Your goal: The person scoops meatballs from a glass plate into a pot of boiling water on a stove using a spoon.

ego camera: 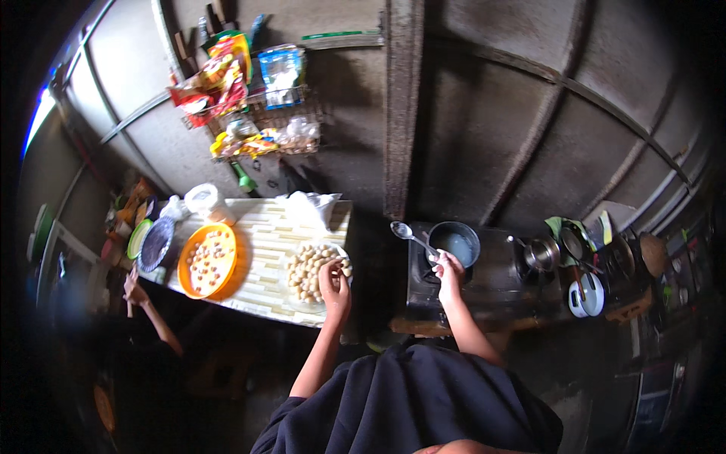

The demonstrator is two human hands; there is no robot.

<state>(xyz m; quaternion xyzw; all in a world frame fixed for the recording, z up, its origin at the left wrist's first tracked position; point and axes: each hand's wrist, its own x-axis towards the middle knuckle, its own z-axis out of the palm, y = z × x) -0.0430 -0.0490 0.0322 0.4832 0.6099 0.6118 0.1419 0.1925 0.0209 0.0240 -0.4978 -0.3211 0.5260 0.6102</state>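
My right hand (pixel 448 275) grips a metal spoon (pixel 401 230) by its handle, with the bowl end pointing up and left. Beside and partly behind that hand is a dark pot (pixel 477 244) on a stove, holding cloudy whitish liquid (pixel 454 249). My left hand (pixel 336 286) is at the right side of a plate (pixel 292 305) heaped with small pale dough-like balls (pixel 306 272). Its fingers are curled over the balls, and whether one is pinched between them is not visible.
An orange basin (pixel 184 278) holds small pale pieces with brown spots. A purple basin (pixel 155 244), a plastic tub (pixel 204 198) and a white plastic bag (pixel 315 209) share the table. Another person's hand (pixel 135 292) is at far left. A saucepan (pixel 541 255) stands right of the pot.
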